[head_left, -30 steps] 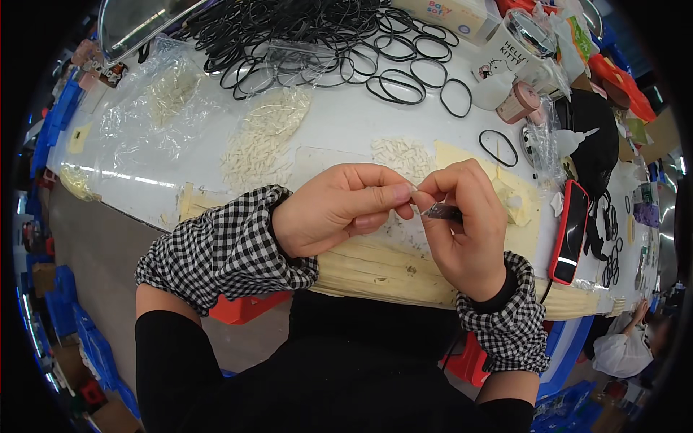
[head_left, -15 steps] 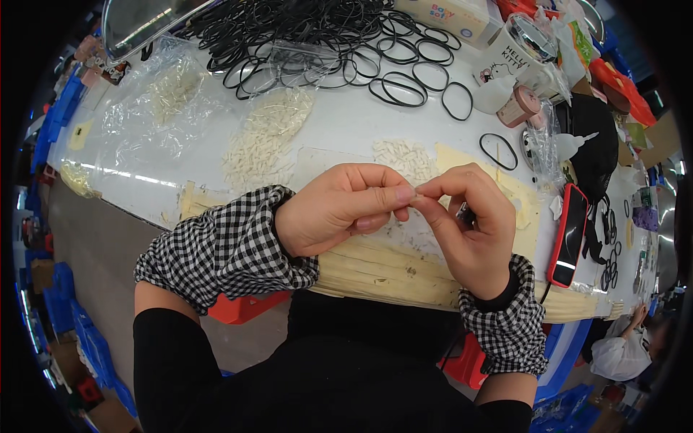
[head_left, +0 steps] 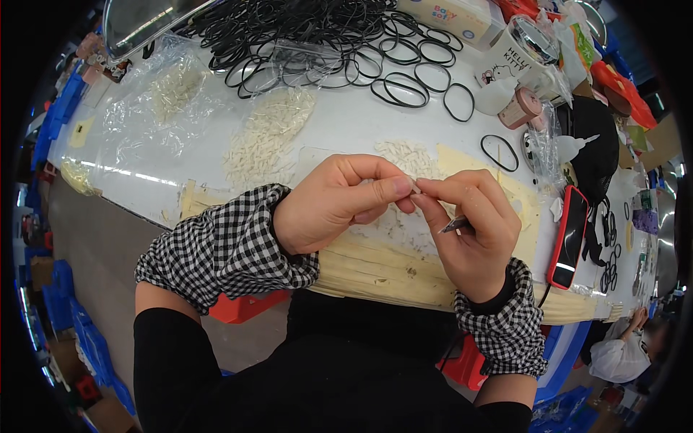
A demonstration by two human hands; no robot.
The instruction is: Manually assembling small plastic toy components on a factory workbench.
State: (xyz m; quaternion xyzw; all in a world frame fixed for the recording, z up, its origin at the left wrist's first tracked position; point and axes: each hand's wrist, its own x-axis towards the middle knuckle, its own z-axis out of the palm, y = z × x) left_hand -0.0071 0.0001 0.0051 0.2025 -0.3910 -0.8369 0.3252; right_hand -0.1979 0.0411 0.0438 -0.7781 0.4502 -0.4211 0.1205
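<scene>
The fingertips of my left hand and my right hand meet over the table, both closed in a pinch. Between them is a tiny whitish piece, mostly covered by the fingers. A dark, pointed metal tool is also tucked in my right hand, its tip sticking out toward the left; its kind is unclear. Just beyond the fingers lies a small heap of short white pieces. A larger heap of similar pieces spreads farther left, partly in a transparent plastic bag.
Black rubber bands pile up at the back. A red-cased phone lies at right, near a white cup and a pink jar. Yellowish tape covers the table's front edge. Another person sits at far right.
My right hand has turned and shifted slightly, its fingers now lower and more open to view, so the metal tool's tip shows plainly. The left hand stays nearly in place.
</scene>
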